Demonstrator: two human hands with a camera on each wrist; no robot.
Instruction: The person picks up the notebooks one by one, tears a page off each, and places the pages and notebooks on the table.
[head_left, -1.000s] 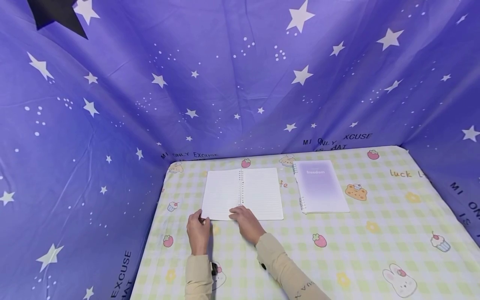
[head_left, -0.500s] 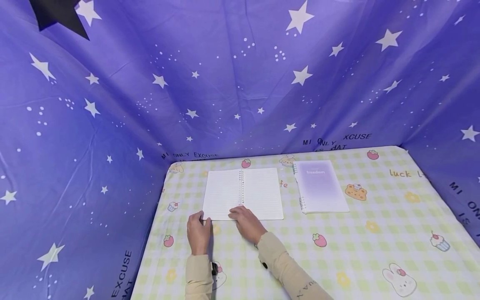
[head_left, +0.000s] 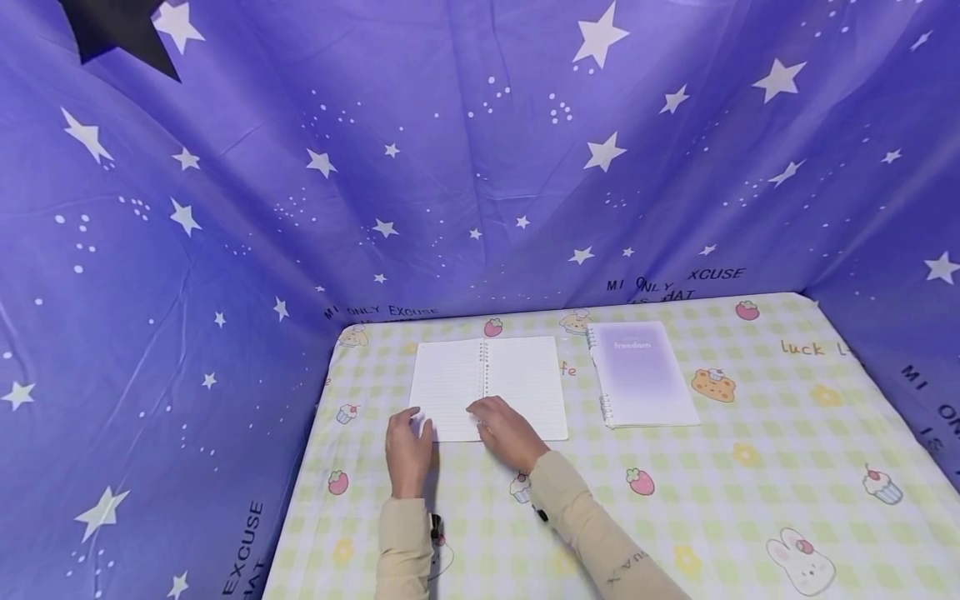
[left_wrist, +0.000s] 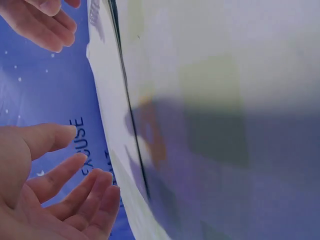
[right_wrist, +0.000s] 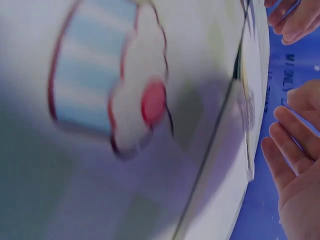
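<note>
An open ring-bound notebook (head_left: 525, 383) with lined white pages lies flat on the table, its rings running down the middle. My left hand (head_left: 408, 450) is over its lower left corner, fingers loosely bent and holding nothing. Over the lower part of the binding, my right hand (head_left: 512, 433) has relaxed fingers and nothing in its grasp. The left wrist view shows the left hand (left_wrist: 65, 190) raised off the notebook page (left_wrist: 107, 70), thumb apart from the fingers. In the right wrist view the right hand (right_wrist: 300, 165) is likewise raised beside the notebook's edge (right_wrist: 212, 185).
A closed purple notebook (head_left: 645, 383) marked "freedom" lies to the right, rings on its left side. Under both is a green-and-white checked cloth (head_left: 675, 500) with cartoon prints. Purple star-patterned curtains (head_left: 465, 167) stand behind and at both sides of the table.
Both hands have come off the notebook's lower edge. They have shifted slightly right and farther over the pages. The notebooks stay where they were.
</note>
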